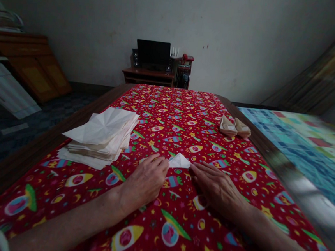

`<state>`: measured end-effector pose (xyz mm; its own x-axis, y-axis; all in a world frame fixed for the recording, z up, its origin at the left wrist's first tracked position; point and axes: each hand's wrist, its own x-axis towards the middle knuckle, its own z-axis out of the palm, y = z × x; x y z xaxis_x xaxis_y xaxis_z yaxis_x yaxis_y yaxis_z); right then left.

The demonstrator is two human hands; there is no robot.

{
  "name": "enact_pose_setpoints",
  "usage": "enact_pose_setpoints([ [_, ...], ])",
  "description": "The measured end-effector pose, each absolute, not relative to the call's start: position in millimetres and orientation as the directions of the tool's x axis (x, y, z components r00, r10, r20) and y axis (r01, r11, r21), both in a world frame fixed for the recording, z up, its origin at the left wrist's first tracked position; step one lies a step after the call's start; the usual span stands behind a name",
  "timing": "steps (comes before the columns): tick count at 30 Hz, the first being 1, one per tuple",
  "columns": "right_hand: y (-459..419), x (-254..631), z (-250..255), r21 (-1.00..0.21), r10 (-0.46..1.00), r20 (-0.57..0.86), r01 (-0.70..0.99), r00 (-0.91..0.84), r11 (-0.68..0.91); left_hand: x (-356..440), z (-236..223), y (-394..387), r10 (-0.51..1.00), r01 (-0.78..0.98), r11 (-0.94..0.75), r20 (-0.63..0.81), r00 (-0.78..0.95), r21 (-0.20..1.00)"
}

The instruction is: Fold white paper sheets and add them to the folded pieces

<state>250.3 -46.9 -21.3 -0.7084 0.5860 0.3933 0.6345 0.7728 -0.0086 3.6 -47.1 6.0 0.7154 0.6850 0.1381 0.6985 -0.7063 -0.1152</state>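
Note:
A small white folded paper (179, 161) forms a low triangle on the red patterned cloth, between my two hands. My left hand (148, 178) is closed, its curled fingers on the left corner of the paper; its thumb is hidden. At the opposite corner, my right hand (217, 188) has its fingers pressed together, tips gripping the paper's edge. A stack of creased paper sheets (102, 129) lies to the left, the top sheet showing folds that fan out from its middle. Two folded paper shapes (234, 127) sit side by side at the right.
The red cloth (170, 227) covers a long table with dark wooden edges (273, 158). Beyond its far end are a monitor (153, 52) and a red telephone (188, 57). A bed with a checked cover (300, 145) stands to the right, wooden cabinets (32, 63) to the left.

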Motion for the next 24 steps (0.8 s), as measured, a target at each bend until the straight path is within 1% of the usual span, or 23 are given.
enact_pose_setpoints([
  [2,-46.9,249.3,-21.2,-0.019,0.595,0.405,0.644,-0.695,0.765,1.8,5.7,-45.1,0.685,0.698,-0.713,0.151,0.713,-0.066],
  [4,-46.9,247.6,-21.4,-0.047,0.613,0.414,0.657,-0.673,0.753,-0.9,4.5,-41.3,0.691,0.702,-0.712,0.189,0.697,0.012],
  [7,-46.4,243.8,-21.2,-0.135,0.658,0.429,0.677,-0.618,0.724,-4.1,0.8,-33.9,0.733,0.730,-0.669,0.289,0.616,0.141],
  [9,-45.9,240.9,-20.7,-0.177,0.677,0.450,0.685,-0.583,0.707,-3.7,-1.9,-29.5,0.764,0.752,-0.629,0.334,0.552,0.196],
  [12,-45.6,237.7,-19.5,-0.194,0.681,0.476,0.689,-0.556,0.698,1.8,-5.6,-24.0,0.798,0.775,-0.584,0.346,0.493,0.241],
  [16,-45.2,236.9,-18.2,-0.210,0.692,0.451,0.686,-0.564,0.697,13.2,-11.0,-15.6,0.842,0.775,-0.533,0.309,0.443,0.339],
  [19,-43.0,236.2,-18.6,-0.173,0.676,0.451,0.686,-0.582,0.707,19.5,-11.8,-10.6,0.869,0.758,-0.494,0.273,0.413,0.425],
  [24,-37.0,224.5,-16.2,0.038,0.635,0.487,0.741,-0.599,0.670,25.6,-2.2,-14.0,0.900,0.681,-0.434,0.246,0.360,0.590],
])
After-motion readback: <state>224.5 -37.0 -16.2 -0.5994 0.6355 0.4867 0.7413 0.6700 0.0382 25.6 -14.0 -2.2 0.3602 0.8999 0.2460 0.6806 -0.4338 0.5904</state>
